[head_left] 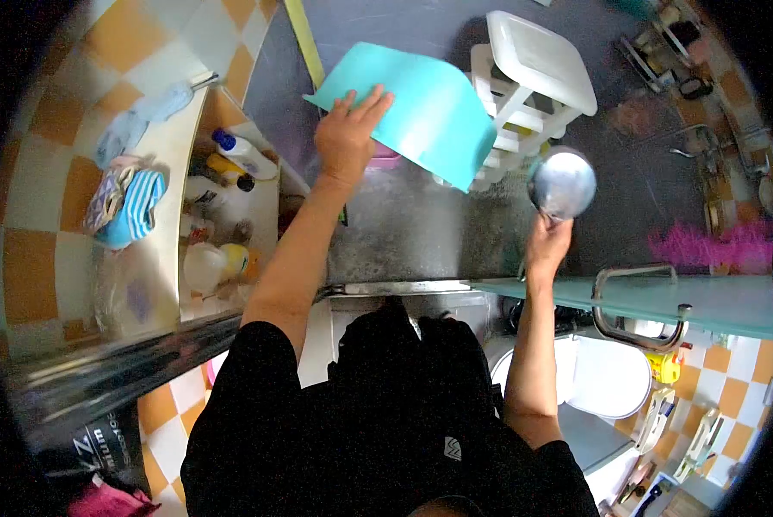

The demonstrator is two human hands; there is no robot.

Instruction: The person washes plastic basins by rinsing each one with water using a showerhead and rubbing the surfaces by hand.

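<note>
A turquoise plastic basin or bin (421, 103) is tilted over the dark floor. My left hand (352, 129) lies on its upper left side with the fingers spread; whether the thumb grips its edge is hidden. In my right hand (548, 246) is the handle of a shower head (563, 183), whose round metallic face shows. Just behind the turquoise piece stands a white slatted plastic rack (524, 112) with a white top (543, 60). Part of a pink object (384, 158) shows under the turquoise piece's lower edge.
Bottles (247, 155) fill a shelf on the left, with cloths (132, 202) above. A glass door (714, 302) with a metal handle (602, 319) stands at the right, near a white toilet (610, 376). A threshold (399, 288) crosses the floor before me.
</note>
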